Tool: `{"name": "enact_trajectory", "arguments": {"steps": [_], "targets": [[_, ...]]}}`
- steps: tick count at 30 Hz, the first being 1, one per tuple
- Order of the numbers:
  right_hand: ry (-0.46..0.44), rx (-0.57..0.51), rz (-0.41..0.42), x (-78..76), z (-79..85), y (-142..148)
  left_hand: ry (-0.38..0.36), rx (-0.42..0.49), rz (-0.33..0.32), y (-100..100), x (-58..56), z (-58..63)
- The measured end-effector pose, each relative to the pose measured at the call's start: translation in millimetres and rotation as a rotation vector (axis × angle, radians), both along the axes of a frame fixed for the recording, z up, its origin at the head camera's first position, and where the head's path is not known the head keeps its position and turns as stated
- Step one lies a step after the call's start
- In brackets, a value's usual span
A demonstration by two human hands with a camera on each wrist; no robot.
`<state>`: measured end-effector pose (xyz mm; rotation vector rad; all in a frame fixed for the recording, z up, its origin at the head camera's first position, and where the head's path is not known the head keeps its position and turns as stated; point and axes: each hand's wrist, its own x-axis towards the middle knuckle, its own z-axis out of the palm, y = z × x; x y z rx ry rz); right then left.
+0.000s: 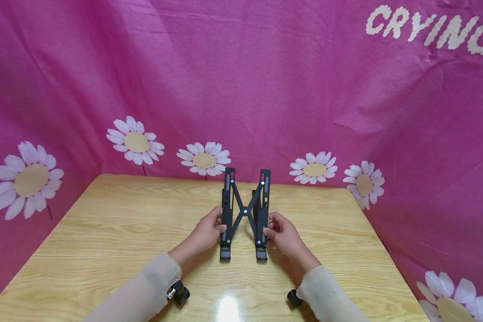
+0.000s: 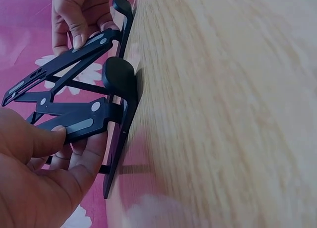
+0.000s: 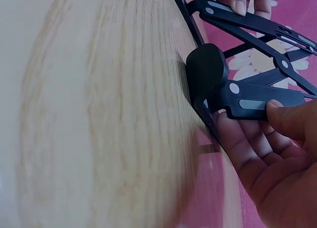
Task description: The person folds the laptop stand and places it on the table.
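A black folding laptop stand [image 1: 245, 211] stands on the table, its crossed bars spread in an X between two side arms with grey pads. My left hand [image 1: 207, 229] grips the left arm near its front, thumb on the upper face and fingers beneath, as the left wrist view shows. The right arm is held the same way by my right hand [image 1: 283, 232], with the thumb on the grey pad [image 3: 251, 104]. Hooked lips [image 2: 119, 74] rise at the front ends of the stand. The arms slope above the base bars on the wooden surface.
The light wood table [image 1: 145, 214] spreads to both sides of the stand. Behind it hangs a pink cloth [image 1: 241, 89] printed with white daisies, also along both sides. A black wrist camera [image 1: 181, 293] sits under the left sleeve, another [image 1: 294, 298] by the right sleeve.
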<state>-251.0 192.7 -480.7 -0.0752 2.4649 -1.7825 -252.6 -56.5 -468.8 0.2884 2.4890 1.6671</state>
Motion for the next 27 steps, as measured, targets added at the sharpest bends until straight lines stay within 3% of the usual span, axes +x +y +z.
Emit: {"name": "enact_trajectory", "arguments": {"steps": [6,27], "targets": [[0.012,-0.011,0.001,-0.3,-1.2,-2,0.031,0.028,-0.038,9,-3.7,-0.6],[-0.005,-0.029,0.027,-3.0,-4.0,-21,0.003,-0.004,-0.025,20,-3.7,-0.8]]}}
